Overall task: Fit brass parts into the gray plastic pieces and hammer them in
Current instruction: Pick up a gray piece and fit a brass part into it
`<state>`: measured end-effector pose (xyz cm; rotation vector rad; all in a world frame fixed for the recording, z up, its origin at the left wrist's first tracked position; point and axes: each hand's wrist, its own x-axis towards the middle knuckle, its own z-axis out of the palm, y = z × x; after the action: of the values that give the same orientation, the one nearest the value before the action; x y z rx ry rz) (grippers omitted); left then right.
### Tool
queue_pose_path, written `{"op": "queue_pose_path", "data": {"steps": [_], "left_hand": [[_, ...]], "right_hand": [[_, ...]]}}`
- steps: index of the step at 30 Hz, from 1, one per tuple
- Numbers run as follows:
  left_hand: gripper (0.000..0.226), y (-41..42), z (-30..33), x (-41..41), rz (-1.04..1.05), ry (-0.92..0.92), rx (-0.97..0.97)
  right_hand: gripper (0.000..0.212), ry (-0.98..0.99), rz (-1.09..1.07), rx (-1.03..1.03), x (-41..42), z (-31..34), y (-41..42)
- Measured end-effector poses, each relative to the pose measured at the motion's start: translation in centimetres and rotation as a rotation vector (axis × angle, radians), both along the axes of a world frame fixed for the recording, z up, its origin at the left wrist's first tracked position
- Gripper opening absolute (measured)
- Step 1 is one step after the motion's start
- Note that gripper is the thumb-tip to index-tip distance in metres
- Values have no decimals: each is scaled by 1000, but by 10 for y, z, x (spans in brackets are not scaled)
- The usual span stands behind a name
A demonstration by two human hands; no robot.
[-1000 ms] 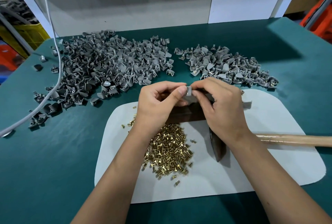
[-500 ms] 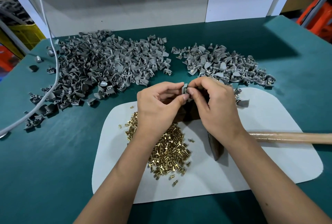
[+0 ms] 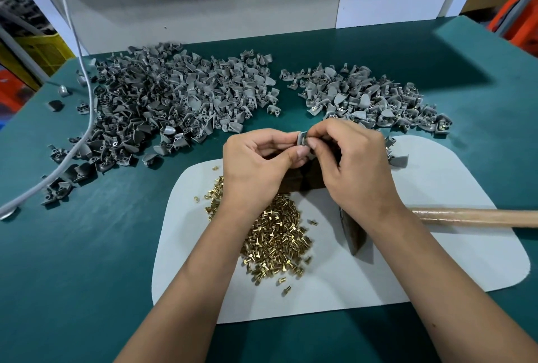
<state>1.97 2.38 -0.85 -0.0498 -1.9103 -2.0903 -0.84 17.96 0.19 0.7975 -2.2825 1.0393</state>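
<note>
Hands meet at the part, hammer waits to the right

Left hand (image 3: 259, 164) and right hand (image 3: 353, 164) pinch one small gray plastic piece (image 3: 301, 139) between them. Wooden-handled hammer (image 3: 471, 217) lies crosswise, nearer the right hand; loose brass inserts (image 3: 275, 239) heap below.

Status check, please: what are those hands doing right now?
Both hands, left hand and right hand, pinch one gray piece. Hammer lies unused. Nothing in the way.

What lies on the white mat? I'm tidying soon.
On the white mat: a brass parts pile, a dark block and a wooden-handled hammer, both partly hidden under the hands.
</note>
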Motion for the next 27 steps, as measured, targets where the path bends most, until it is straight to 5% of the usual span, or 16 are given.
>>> {"op": "queue_pose_path", "data": {"steps": [19,27], "left_hand": [[19,-8,-1,2,-73,2,2],[27,-1,-1,1,36,41,-261]], "right_hand": [[5,1,10,-16,1,-2,-3],[8,-151,70,101,-5,16,11]]}}
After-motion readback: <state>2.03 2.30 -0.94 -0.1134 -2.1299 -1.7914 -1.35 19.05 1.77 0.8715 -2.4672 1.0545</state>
